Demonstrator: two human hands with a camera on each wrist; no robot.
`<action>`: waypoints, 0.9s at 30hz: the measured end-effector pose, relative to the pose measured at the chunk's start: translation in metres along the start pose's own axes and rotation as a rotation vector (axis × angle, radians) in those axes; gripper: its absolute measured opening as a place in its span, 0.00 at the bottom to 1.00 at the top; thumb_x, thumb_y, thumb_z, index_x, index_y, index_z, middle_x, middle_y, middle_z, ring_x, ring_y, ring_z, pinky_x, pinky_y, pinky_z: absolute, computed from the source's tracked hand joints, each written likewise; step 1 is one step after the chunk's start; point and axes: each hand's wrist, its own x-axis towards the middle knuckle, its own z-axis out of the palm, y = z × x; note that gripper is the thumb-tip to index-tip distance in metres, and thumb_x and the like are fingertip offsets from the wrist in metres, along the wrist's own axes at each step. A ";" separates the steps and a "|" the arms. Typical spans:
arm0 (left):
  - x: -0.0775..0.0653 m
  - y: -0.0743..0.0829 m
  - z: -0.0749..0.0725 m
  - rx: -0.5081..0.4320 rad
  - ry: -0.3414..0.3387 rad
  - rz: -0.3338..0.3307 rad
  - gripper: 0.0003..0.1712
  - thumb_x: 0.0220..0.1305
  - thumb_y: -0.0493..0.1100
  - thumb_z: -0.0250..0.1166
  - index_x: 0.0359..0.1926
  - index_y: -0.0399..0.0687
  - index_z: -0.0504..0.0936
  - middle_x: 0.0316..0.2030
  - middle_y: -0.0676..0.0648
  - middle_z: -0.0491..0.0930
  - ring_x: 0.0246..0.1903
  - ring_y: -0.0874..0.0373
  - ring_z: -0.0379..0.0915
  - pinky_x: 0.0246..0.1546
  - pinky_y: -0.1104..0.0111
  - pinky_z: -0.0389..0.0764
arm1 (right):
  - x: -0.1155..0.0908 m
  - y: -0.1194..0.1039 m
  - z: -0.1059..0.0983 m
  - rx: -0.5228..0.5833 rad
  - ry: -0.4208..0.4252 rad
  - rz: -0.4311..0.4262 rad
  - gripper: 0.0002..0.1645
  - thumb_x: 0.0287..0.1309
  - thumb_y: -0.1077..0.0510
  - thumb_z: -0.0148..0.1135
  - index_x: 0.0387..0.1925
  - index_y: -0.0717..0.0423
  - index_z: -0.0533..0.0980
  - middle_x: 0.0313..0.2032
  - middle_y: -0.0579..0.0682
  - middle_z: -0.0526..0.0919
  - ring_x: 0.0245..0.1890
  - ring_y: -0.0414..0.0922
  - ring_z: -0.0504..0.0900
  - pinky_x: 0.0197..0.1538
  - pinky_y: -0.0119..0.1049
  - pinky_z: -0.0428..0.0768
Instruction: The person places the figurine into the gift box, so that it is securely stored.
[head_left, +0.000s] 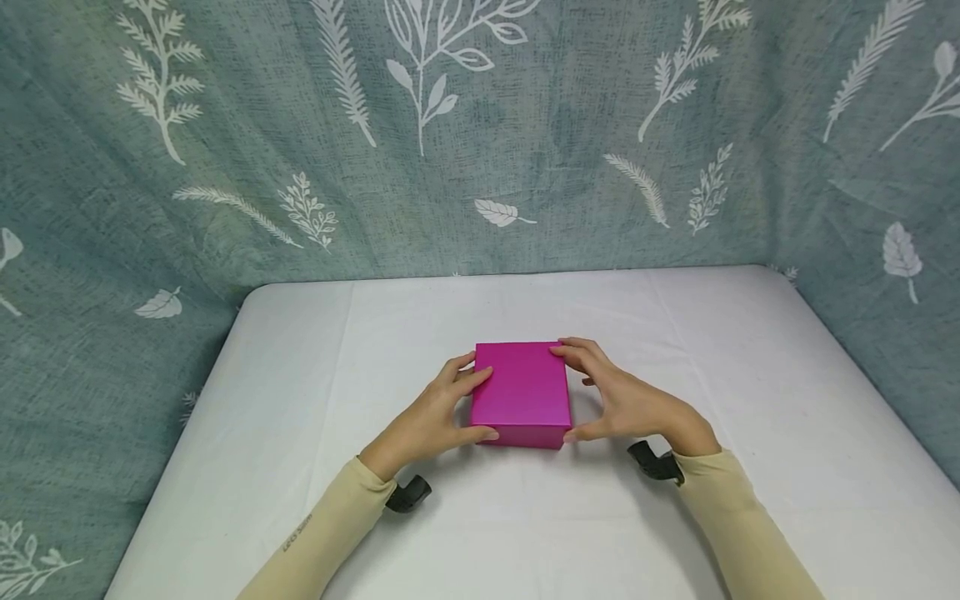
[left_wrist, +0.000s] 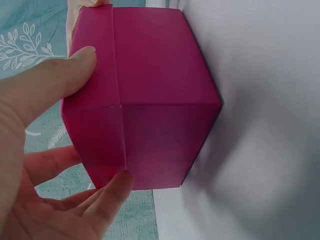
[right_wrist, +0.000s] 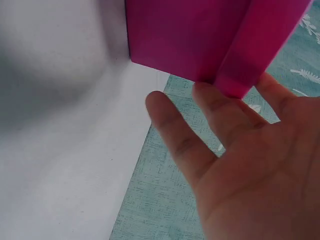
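A magenta lidded box [head_left: 520,385] sits closed on the white-covered table. My left hand [head_left: 429,414] grips its left side, the thumb on the front of the lid and one finger over the top edge. In the left wrist view the lid's seam [left_wrist: 118,75] runs round the box, and one fingertip touches near it. At the right side my right hand [head_left: 626,396] holds the box between the thumb at the near corner and fingers at the far corner. In the right wrist view, one finger of this hand [right_wrist: 260,155] stands apart from the box; the thumb is out of view.
White cloth covers the table [head_left: 420,550]. Behind and on both sides hangs a teal curtain [head_left: 540,108] with white leaf prints. A black wrist camera [head_left: 408,494] sits at the left wrist and another black camera [head_left: 654,461] at the right.
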 end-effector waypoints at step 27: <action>0.001 -0.005 0.006 -0.025 0.013 -0.020 0.48 0.48 0.48 0.79 0.69 0.42 0.69 0.69 0.44 0.59 0.55 0.54 0.78 0.60 0.66 0.76 | 0.000 0.010 0.008 0.034 -0.030 0.038 0.67 0.38 0.43 0.82 0.74 0.50 0.51 0.73 0.50 0.50 0.73 0.58 0.58 0.69 0.60 0.64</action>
